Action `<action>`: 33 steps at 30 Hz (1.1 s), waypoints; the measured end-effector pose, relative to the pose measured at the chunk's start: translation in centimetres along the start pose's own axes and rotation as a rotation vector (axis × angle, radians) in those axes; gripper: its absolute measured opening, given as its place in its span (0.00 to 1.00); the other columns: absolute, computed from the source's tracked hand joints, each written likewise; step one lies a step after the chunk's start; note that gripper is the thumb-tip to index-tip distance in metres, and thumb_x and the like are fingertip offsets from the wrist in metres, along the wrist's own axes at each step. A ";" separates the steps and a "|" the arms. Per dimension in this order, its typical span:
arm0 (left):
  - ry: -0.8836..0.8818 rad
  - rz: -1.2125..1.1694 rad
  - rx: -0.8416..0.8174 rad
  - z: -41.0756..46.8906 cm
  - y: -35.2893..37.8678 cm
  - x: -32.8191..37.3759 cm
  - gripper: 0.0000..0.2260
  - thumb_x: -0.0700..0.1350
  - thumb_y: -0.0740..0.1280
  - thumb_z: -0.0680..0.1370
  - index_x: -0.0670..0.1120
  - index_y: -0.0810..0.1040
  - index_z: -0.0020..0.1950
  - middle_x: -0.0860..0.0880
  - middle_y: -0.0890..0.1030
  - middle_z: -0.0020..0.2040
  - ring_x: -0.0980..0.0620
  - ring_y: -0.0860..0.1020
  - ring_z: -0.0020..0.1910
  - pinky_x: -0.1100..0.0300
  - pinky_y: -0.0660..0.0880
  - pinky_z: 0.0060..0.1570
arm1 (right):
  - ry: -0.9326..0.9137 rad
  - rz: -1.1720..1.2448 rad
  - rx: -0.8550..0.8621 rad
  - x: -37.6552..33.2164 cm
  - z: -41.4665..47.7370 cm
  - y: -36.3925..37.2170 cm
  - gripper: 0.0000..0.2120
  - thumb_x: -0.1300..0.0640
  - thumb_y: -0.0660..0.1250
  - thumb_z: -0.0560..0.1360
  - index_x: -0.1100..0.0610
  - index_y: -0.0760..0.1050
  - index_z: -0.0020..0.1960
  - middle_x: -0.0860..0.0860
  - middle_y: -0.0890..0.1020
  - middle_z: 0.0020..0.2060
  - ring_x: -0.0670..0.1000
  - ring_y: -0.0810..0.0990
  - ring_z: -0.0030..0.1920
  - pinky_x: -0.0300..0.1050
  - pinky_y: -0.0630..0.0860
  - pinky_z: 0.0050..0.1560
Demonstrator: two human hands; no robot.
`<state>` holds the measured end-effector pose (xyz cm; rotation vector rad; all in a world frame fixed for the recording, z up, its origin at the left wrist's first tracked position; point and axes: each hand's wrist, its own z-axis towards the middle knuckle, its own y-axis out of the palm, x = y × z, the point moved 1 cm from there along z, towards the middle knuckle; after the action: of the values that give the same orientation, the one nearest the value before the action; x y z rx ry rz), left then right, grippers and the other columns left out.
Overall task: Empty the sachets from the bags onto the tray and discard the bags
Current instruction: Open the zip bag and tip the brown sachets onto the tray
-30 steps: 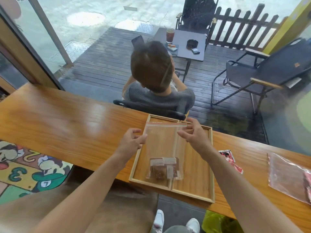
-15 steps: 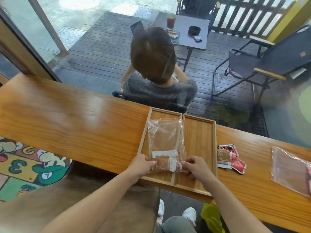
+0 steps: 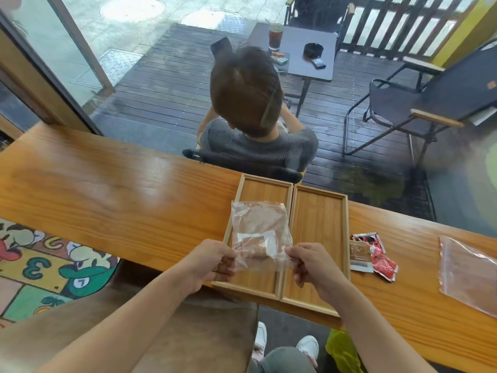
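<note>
Both hands sit at lower centre of the frame. Left hand [image 3: 212, 261] pinches the near left corner of the clear plastic zip bag [image 3: 259, 232]; right hand [image 3: 309, 261] pinches the near right corner. Both are closed on the bag, fingers curled.

Change: a second ago the hands held the bag up by its top edge with the sachets hanging at the bottom. Half a second ago they gripped the near end with the bag lying flat. Now the near end is lifted off the tray, so the bag slopes away from the camera with its mouth end resting further up the left compartment of the light wooden two-compartment tray [image 3: 320, 211]. The small brown and white sachets [image 3: 259, 244] are still inside, bunched by the fingers, none out yet.

Judgement: this is the tip-out step, just starting; the bag probably needs more lift or a shake, and I cannot tell if the mouth is open.

Right of the tray, on the orange-brown wooden tabletop [image 3: 107, 189], lie loose brown and red sachets [image 3: 372, 255]. Another clear plastic bag [image 3: 469, 270] lies at the right edge. Beyond the glass, centre frame, a seated person [image 3: 252, 122] faces away.
</note>
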<state>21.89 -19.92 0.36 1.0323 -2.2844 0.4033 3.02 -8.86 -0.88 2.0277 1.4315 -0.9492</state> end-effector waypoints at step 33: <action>-0.201 -0.517 -0.016 0.1 0.5 3.8 0.12 0.42 0.60 0.76 0.42 0.76 0.34 0.50 0.71 0.23 0.57 0.69 0.19 0.67 0.68 0.17 | 0.018 -0.032 0.013 -5.3 -0.3 -0.5 0.13 0.57 0.61 0.74 0.61 0.75 0.33 0.51 0.69 0.19 0.48 0.63 0.19 0.38 0.63 0.17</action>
<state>19.48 -21.77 2.65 1.6546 -2.0721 0.0677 1.46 -11.71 3.35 2.0335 1.4749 -0.9584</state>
